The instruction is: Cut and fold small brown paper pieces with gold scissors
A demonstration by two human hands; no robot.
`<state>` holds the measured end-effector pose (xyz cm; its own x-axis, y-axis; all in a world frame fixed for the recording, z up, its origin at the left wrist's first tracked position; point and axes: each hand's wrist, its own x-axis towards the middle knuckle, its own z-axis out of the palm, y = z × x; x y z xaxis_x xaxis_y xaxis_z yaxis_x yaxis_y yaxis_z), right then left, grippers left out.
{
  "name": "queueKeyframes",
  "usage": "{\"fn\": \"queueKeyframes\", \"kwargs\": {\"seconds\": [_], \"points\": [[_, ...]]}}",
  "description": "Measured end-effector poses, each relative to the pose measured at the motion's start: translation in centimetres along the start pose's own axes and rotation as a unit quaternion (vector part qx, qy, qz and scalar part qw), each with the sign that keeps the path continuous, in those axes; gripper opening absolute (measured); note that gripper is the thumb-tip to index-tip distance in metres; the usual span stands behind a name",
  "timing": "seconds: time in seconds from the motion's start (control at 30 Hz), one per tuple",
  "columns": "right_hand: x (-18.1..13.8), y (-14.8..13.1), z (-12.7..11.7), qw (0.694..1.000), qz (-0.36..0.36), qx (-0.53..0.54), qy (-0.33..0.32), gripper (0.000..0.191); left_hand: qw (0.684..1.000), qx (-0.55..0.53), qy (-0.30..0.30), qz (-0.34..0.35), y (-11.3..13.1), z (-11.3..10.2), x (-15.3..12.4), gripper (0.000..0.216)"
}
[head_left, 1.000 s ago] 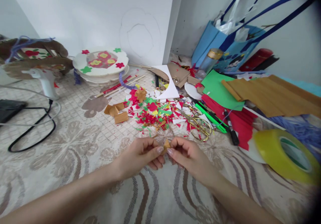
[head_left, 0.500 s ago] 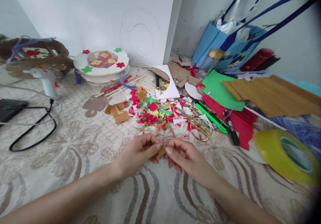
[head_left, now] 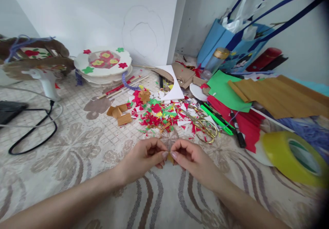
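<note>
Between my fingertips is a small piece of golden-brown paper, mostly covered by my thumbs. My left hand pinches it from the left, and my right hand pinches it from the right, the two thumbs almost touching. Just beyond my hands lies a heap of red, green, white and yellow paper scraps. A golden-brown paper flower rests on the heap. Several folded brown paper pieces lie to its left. Gold-handled scissors lie open at the heap's right side.
Right of my hands are a yellow tape roll, black marker, green paper, brown crepe paper and a blue bag. Leftward stand a white glue gun with cables and a flower-decorated round piece.
My hands have drawn closer together, the right fingers curling in more. The brown paper piece has shifted slightly right and shows less between the thumbs.
</note>
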<state>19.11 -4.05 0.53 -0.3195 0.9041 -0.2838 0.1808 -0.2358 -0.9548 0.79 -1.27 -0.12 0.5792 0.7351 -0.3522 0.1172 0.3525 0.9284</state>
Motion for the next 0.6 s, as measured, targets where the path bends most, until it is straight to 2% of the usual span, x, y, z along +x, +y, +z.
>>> {"fn": "queueKeyframes", "kwargs": {"seconds": [0.17,0.3,0.47,0.6], "points": [[-0.02,0.12,0.21,0.999,0.015,0.040,0.000,0.008,0.999,-0.022,0.032,-0.003,0.10,-0.09,0.06,0.019],[0.04,0.39,0.03,0.999,0.013,0.037,0.017,0.006,0.999,-0.030,0.021,-0.014,0.10,-0.16,0.16,0.020],[0.01,0.20,-0.02,0.999,0.020,0.039,0.005,0.006,0.999,-0.005,0.037,0.017,0.33,-0.15,0.02,0.016],[0.04,0.14,0.15,0.996,0.038,0.076,0.002,0.007,1.000,-0.003,0.023,0.009,0.28,-0.24,-0.05,0.015]]}}
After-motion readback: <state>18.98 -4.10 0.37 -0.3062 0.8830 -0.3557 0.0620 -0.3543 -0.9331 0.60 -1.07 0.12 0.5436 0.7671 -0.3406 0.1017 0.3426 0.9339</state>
